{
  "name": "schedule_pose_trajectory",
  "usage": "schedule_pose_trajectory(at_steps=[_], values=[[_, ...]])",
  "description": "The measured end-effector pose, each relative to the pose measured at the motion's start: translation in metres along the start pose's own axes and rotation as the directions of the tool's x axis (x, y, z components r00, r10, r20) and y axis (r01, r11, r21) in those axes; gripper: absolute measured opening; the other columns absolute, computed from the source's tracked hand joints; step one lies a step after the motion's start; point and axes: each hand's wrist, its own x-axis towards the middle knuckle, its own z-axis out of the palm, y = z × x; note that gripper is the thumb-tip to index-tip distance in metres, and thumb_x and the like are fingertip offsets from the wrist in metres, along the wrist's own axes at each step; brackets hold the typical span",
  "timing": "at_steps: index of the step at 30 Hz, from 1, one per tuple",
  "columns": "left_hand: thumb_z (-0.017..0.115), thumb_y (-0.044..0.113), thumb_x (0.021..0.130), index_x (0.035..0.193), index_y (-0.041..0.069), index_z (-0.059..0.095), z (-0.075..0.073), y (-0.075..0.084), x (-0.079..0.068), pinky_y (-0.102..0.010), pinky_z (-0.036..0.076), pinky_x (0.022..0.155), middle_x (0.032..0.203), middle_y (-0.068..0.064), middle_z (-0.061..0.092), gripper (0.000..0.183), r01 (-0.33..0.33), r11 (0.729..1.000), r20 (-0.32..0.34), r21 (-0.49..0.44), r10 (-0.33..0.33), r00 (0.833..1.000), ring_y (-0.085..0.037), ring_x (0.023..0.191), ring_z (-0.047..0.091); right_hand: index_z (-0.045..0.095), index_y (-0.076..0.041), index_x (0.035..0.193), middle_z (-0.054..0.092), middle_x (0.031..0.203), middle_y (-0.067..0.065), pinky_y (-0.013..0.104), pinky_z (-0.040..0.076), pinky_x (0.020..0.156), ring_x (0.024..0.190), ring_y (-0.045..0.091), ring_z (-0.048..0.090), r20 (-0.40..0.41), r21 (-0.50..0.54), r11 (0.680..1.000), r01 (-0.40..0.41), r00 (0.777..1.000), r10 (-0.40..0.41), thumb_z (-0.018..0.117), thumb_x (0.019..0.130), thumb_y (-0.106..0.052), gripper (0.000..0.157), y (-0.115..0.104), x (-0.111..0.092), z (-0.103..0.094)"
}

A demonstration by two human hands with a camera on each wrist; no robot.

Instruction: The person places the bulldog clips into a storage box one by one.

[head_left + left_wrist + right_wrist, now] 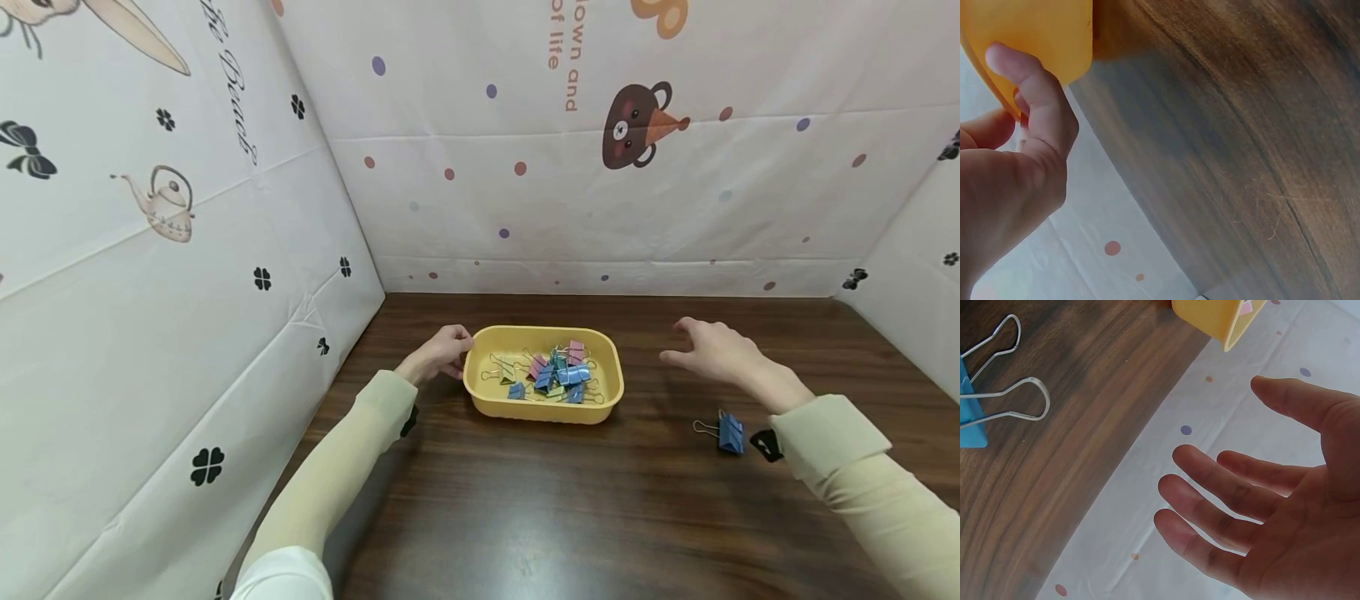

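Observation:
A yellow plastic basket (487, 406) stands on the brown table, with several small binder clips (573, 375) in blue, pink, green and yellow heaped inside. At its left end my left hand (442, 350) pinches the rim; in the left wrist view the thumb is on one side of the rim and the curled fingers (1047, 103) on the outer wall. My right hand (720, 354) hovers to the right of the basket, fingers spread and relaxed, palm bare in the right wrist view. Below it on the table lies a larger blue binder clip (731, 433), its wire handles pointing left.
White patterned sheets form a back wall (525, 208), a left wall (225, 333) and a right wall (922, 250) around the dark wood table (525, 500). The basket stands near the table's back edge.

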Motion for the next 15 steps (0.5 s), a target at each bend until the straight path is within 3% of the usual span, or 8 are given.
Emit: schedule_pose_trajectory(at_steps=[15], values=[[0.045,0.016,0.103,0.118,0.002,0.047,0.0009,-0.001,0.0019,-0.026,0.051,0.047,0.089,-0.016,0.055,0.021,-0.03,0.999,-0.021,-0.029,0.029,0.999,-0.021,0.061,0.055,0.047,0.006,0.131,0.056,0.126,0.031,0.046,0.051,0.058,0.099,0.044,0.062,0.004,-0.003,1.0,-0.015,1.0,0.016,0.059,0.09,-0.053,0.073,0.0057,-0.0018,-0.0003]])
